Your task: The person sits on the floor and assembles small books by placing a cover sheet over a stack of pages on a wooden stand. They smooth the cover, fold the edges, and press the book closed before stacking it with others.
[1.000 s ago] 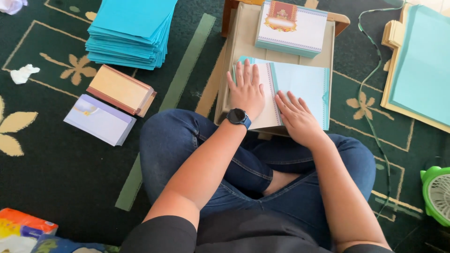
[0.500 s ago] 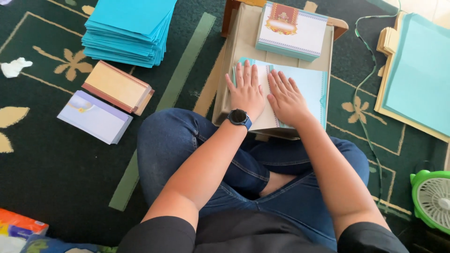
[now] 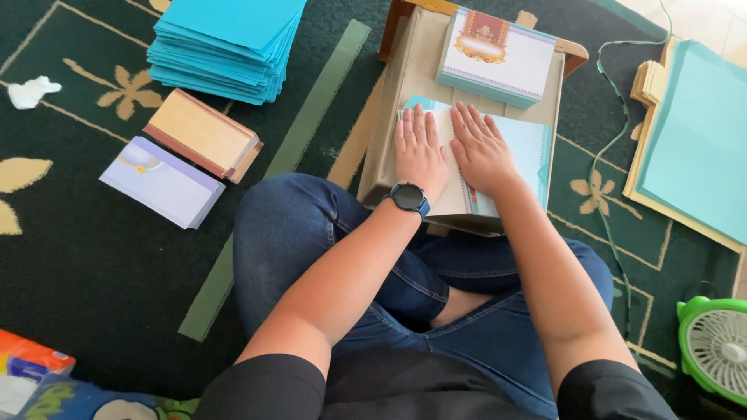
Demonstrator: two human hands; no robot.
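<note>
On the small desk (image 3: 389, 117), both hands, left (image 3: 420, 152) and right (image 3: 482, 152), lie flat, fingers spread, gripping nothing, pressing a blue-edged card (image 3: 529, 148) whose middle they hide. At twelve o'clock sits a card stack (image 3: 498, 58).

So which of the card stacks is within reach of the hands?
The printed stack on the small table, just beyond the fingertips of the left hand and right hand. The tan stack and lilac stack lie on the carpet.

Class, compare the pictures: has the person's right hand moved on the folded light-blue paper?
Yes. The right hand has slid left across the folded light-blue paper, closing beside the left hand.
</note>
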